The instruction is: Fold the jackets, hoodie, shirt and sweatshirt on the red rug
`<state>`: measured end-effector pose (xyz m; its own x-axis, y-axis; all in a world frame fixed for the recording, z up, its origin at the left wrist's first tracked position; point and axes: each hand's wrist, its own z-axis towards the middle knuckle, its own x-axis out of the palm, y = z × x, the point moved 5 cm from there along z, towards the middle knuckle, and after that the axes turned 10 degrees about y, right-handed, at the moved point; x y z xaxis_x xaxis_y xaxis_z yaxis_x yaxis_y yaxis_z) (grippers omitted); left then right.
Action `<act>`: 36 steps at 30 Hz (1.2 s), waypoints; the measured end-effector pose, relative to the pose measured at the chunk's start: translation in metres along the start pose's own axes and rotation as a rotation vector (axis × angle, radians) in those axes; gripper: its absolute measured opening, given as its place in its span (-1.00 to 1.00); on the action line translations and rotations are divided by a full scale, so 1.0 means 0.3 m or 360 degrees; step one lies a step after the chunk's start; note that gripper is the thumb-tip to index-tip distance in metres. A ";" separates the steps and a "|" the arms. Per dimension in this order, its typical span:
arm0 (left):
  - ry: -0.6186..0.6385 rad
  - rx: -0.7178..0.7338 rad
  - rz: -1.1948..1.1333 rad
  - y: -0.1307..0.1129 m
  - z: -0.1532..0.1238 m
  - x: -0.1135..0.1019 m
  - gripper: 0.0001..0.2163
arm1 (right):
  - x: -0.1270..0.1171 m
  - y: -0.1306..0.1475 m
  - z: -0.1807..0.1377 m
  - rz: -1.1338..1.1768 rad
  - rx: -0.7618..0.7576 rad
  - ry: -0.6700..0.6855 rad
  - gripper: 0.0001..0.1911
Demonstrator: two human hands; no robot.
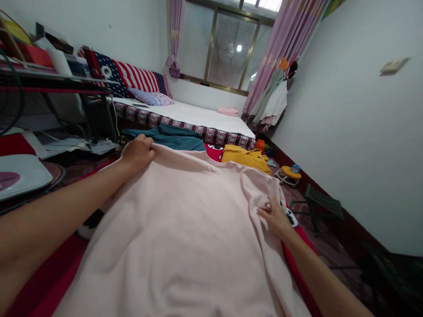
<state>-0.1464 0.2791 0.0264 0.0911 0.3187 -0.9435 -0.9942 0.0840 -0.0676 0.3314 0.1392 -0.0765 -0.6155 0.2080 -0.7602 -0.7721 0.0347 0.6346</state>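
A pale pink sweatshirt [194, 224] lies spread over a red patterned cover [62, 268], its neckline facing away from me. My left hand [138, 153] is closed on the garment at its far left shoulder. At the right side, my right hand [273, 215] pinches a fold of the cloth near the sleeve. Just beyond the neckline are a folded yellow garment [246, 158] and a dark teal garment [175, 137]. The near end of the sweatshirt runs out of the picture.
A bed [198, 112] with a white top stands beneath the window. On the left is a cluttered desk [66, 79] and a white chair seat [24, 176]. To the right are a yellow stool [291, 172] and a green folding stool [324, 201]. Clothes [276, 103] hang by the curtain.
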 end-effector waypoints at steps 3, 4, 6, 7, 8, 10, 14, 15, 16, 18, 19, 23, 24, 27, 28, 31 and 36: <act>-0.0016 -0.0035 0.0000 -0.076 -0.025 -0.038 -0.66 | -0.020 0.108 0.008 -0.0335 -0.0036 -0.0026 -0.41; -0.0030 0.0011 0.0002 -0.133 -0.045 -0.035 -0.62 | -0.010 0.171 0.012 -0.0416 -0.0123 -0.0057 -0.45; -0.0020 0.0264 -0.0016 -0.284 -0.099 0.005 -0.58 | 0.046 0.306 0.023 -0.0507 -0.0370 -0.0033 -0.50; 0.0067 0.0469 -0.0043 -0.368 -0.133 0.046 -0.59 | 0.089 0.365 0.029 -0.0530 -0.0500 0.0037 -0.51; 0.0194 0.0660 -0.0092 -0.444 -0.169 0.098 -0.60 | 0.137 0.408 0.036 -0.0562 -0.0608 0.0136 -0.50; 0.0413 0.0838 -0.0225 -0.549 -0.233 0.207 -0.52 | 0.228 0.435 0.054 -0.0667 -0.0733 0.0335 -0.44; 0.0630 0.0793 -0.0375 -0.593 -0.290 0.372 -0.44 | 0.286 0.273 0.124 -0.0757 -0.0478 0.0345 -0.43; 0.0615 0.0782 -0.0385 -0.587 -0.292 0.389 -0.43 | 0.279 0.219 0.142 -0.0713 -0.0394 0.0296 -0.44; 0.0595 0.0778 -0.0391 -0.580 -0.291 0.399 -0.43 | 0.270 0.173 0.157 -0.0661 -0.0346 0.0245 -0.45; 0.0584 0.0783 -0.0401 -0.570 -0.287 0.404 -0.43 | 0.258 0.116 0.178 -0.0573 -0.0362 0.0165 -0.48; 0.0590 0.0782 -0.0405 -0.567 -0.284 0.404 -0.43 | 0.255 0.104 0.183 -0.0542 -0.0396 0.0131 -0.49; 0.0611 0.0784 -0.0424 -0.566 -0.265 0.404 -0.43 | 0.259 0.100 0.186 -0.0457 -0.0460 0.0057 -0.52; 0.0605 0.0785 -0.0433 -0.565 -0.257 0.405 -0.43 | 0.260 0.102 0.184 -0.0441 -0.0467 0.0047 -0.53; 0.0523 0.0760 -0.0484 -0.554 -0.221 0.407 -0.49 | 0.259 0.102 0.181 -0.0377 -0.0491 0.0012 -0.55; 0.0473 0.0736 -0.0516 -0.546 -0.207 0.405 -0.54 | 0.258 0.101 0.181 -0.0353 -0.0496 0.0005 -0.56; 0.0316 0.0684 -0.0671 -0.512 -0.160 0.388 -0.67 | 0.250 0.097 0.180 -0.0281 -0.0500 -0.0006 -0.57; -0.0128 0.0580 -0.0776 -0.398 -0.066 0.297 -0.62 | 0.239 0.098 0.175 -0.0187 -0.0493 -0.0012 -0.59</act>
<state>-0.0206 0.2788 -0.0562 0.5486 0.2312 -0.8035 -0.7546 0.5508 -0.3568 0.2727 0.2066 -0.1051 -0.5191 0.2277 -0.8238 -0.8499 -0.2398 0.4693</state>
